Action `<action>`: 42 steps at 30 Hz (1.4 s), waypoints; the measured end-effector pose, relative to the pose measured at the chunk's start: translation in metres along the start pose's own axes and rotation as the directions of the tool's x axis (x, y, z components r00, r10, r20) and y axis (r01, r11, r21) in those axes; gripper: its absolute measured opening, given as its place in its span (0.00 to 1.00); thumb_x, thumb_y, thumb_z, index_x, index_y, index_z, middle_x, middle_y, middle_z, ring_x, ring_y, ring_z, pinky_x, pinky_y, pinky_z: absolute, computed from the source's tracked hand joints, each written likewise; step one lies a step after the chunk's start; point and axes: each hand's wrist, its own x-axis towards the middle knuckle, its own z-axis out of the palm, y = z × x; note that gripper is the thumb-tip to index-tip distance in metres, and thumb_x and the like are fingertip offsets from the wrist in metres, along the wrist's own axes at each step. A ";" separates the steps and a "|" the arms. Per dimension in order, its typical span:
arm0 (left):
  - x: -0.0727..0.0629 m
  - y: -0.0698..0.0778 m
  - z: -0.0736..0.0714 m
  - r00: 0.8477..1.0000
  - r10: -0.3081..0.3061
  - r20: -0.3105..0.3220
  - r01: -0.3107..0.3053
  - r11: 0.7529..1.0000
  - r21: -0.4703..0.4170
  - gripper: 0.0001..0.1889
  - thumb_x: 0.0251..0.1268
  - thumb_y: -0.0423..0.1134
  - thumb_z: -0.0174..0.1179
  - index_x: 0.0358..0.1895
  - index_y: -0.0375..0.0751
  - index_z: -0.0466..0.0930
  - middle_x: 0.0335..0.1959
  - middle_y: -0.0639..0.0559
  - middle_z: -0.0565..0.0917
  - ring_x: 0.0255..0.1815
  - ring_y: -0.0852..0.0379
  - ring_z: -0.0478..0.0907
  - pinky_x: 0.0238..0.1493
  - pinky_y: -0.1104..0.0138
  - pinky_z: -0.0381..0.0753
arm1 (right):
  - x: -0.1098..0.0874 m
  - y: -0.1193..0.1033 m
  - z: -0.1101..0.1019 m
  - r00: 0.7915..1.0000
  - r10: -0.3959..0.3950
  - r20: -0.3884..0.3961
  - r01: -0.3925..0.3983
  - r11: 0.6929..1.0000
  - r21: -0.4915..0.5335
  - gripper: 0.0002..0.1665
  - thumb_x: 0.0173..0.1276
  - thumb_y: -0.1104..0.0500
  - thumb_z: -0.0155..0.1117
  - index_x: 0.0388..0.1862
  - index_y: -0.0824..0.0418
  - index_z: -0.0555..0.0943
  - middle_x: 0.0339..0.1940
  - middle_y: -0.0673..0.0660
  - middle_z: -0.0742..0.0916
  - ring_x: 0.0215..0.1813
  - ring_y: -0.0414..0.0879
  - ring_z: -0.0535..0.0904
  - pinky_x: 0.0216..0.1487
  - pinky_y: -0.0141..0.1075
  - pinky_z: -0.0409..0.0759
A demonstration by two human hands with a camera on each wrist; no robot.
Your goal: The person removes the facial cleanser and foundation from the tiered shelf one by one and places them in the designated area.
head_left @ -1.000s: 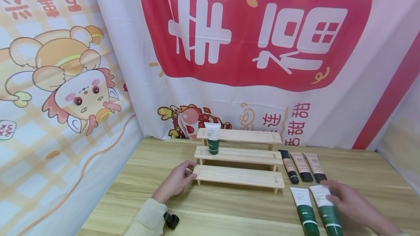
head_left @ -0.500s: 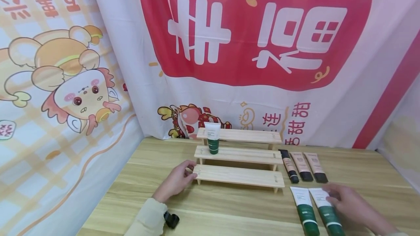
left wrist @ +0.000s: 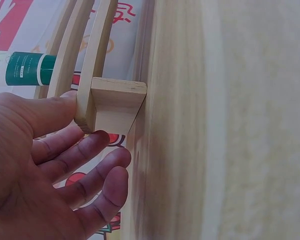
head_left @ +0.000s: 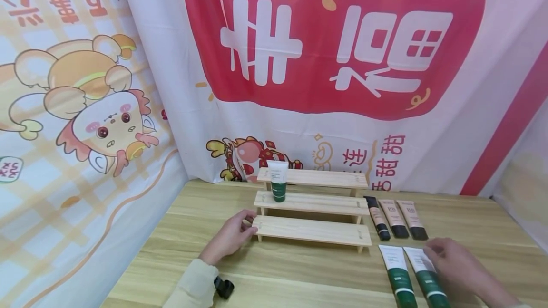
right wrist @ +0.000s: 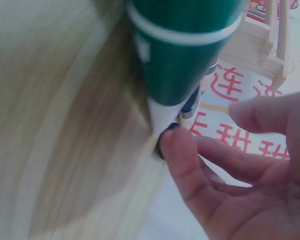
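Note:
A three-step wooden display rack stands on the table. My left hand pinches the left end of its lowest step, thumb on top and index finger underneath, as the left wrist view shows. One white-and-green squeeze tube stands upright on the middle step at the left. Two more such tubes lie side by side at the front right: the left tube and the right tube. My right hand is at the right tube's white end, its thumb apart from the fingers; contact is hard to tell.
Behind these lie a black-and-beige tube and two beige BB tubes with black caps, the left and the right. A printed cloth hangs close behind the rack. The wooden table continues in front.
My right hand has drawn slightly right, off the white end of the right tube, whose top has shifted a little toward the left tube. My left hand stays on the rack.

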 end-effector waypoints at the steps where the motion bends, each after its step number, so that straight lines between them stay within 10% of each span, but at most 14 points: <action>1: 0.000 -0.001 0.000 1.000 0.000 0.000 0.000 1.000 0.001 0.19 0.67 0.38 0.59 0.59 0.39 0.70 0.47 0.49 0.77 0.43 0.55 0.77 0.42 0.62 0.78 | -0.002 -0.004 -0.002 1.000 -0.005 -0.028 0.005 1.000 0.000 0.25 0.68 0.53 0.59 0.51 0.75 0.76 0.40 0.63 0.83 0.40 0.53 0.78 0.38 0.50 0.78; 5: 0.000 -0.003 0.001 1.000 0.001 -0.001 -0.001 1.000 0.000 0.19 0.67 0.38 0.59 0.59 0.39 0.70 0.47 0.49 0.77 0.42 0.55 0.76 0.42 0.62 0.78 | -0.011 -0.020 -0.007 0.981 -0.080 -0.176 0.081 0.997 0.000 0.20 0.67 0.58 0.59 0.50 0.73 0.77 0.41 0.64 0.81 0.38 0.53 0.77 0.34 0.47 0.78; 12: 0.000 -0.006 0.001 0.999 0.046 -0.011 -0.046 0.999 -0.013 0.18 0.66 0.35 0.59 0.57 0.35 0.71 0.46 0.47 0.77 0.42 0.54 0.78 0.41 0.62 0.79 | -0.018 -0.062 -0.008 0.890 -0.285 -0.357 0.287 0.957 -0.050 0.08 0.65 0.62 0.62 0.42 0.62 0.83 0.37 0.54 0.81 0.36 0.47 0.77 0.33 0.41 0.80; 25: -0.002 -0.005 0.001 1.000 0.024 0.002 -0.024 0.999 -0.029 0.19 0.66 0.37 0.59 0.58 0.36 0.71 0.47 0.47 0.77 0.42 0.53 0.78 0.41 0.62 0.79 | 0.012 -0.144 -0.003 0.631 -0.649 -0.425 0.677 0.728 -0.106 0.09 0.63 0.62 0.66 0.40 0.51 0.80 0.37 0.45 0.81 0.37 0.36 0.77 0.36 0.36 0.81; 37: 0.002 -0.007 0.002 0.999 0.033 -0.001 -0.033 0.999 -0.018 0.19 0.67 0.37 0.59 0.59 0.36 0.70 0.47 0.48 0.77 0.42 0.55 0.77 0.41 0.63 0.78 | 0.032 -0.202 0.003 0.587 -0.694 -0.417 0.740 0.669 -0.073 0.18 0.61 0.58 0.70 0.49 0.51 0.77 0.47 0.48 0.80 0.46 0.43 0.77 0.44 0.40 0.80; 42: 0.001 -0.005 0.002 0.999 0.034 -0.005 -0.034 0.999 -0.017 0.19 0.66 0.36 0.59 0.58 0.36 0.70 0.47 0.48 0.77 0.41 0.55 0.77 0.41 0.63 0.79 | 0.043 -0.220 0.008 0.485 -0.737 -0.471 0.800 0.592 -0.101 0.23 0.58 0.60 0.72 0.52 0.54 0.77 0.49 0.52 0.81 0.49 0.46 0.77 0.49 0.42 0.78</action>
